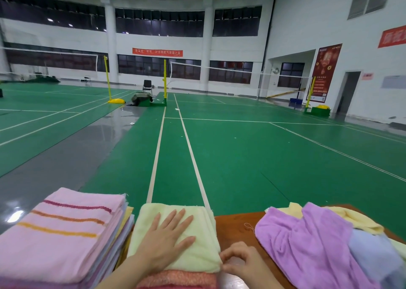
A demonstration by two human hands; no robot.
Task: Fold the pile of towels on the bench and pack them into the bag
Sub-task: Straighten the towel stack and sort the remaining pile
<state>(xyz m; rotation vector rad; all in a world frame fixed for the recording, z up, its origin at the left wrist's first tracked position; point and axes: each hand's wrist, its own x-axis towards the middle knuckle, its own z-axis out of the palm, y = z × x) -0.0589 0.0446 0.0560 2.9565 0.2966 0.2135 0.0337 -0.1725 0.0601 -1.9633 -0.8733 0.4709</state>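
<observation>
The left hand [167, 238] lies flat and open on one folded yellow towel [203, 255] on the tabletop [235, 229]. The right hand [241, 264] curls at the towel's right corner; I cannot tell if it grips. Left of the towel is one neat stack [59, 233]. Right of it is one messy pile [307, 244].

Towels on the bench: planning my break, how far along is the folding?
Done: the folded stack under the pink striped towel. In hand: the left hand presses the pale yellow towel flat, the right hand pinches its corner. Left: the loose purple heap, then packing.
</observation>
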